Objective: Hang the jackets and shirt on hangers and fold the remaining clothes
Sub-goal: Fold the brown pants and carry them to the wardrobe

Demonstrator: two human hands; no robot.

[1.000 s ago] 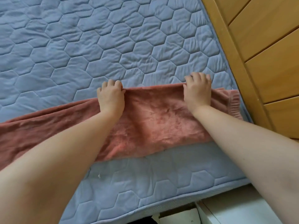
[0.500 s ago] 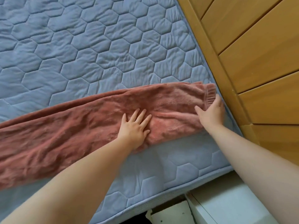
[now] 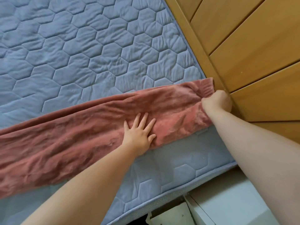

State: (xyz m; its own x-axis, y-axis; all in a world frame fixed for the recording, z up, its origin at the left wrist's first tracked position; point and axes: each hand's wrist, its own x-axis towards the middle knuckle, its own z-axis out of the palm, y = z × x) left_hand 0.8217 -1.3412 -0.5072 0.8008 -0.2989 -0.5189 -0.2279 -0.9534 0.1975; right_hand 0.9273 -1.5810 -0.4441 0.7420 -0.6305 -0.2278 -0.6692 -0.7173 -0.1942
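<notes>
A long pink fleece garment (image 3: 73, 137), folded lengthwise into a band, lies across the blue quilted mattress (image 3: 97, 54) from the left edge of view to the wooden headboard. Its ribbed cuff (image 3: 207, 87) is at the right end. My left hand (image 3: 140, 133) lies flat on the garment's middle, fingers spread and straight. My right hand (image 3: 216, 102) is curled into a fist around the fabric just below the ribbed cuff, close against the headboard.
A wooden headboard (image 3: 243, 46) with slanted panels runs along the right side. The mattress's near edge (image 3: 162, 200) drops off at the bottom. Below it stands pale blue furniture (image 3: 227, 207) and a white object (image 3: 167, 215) on the floor.
Both hands left the garment's far edge. My left hand moved onto its middle and flattened. My right hand slid to the cuff end and closed on the fabric.
</notes>
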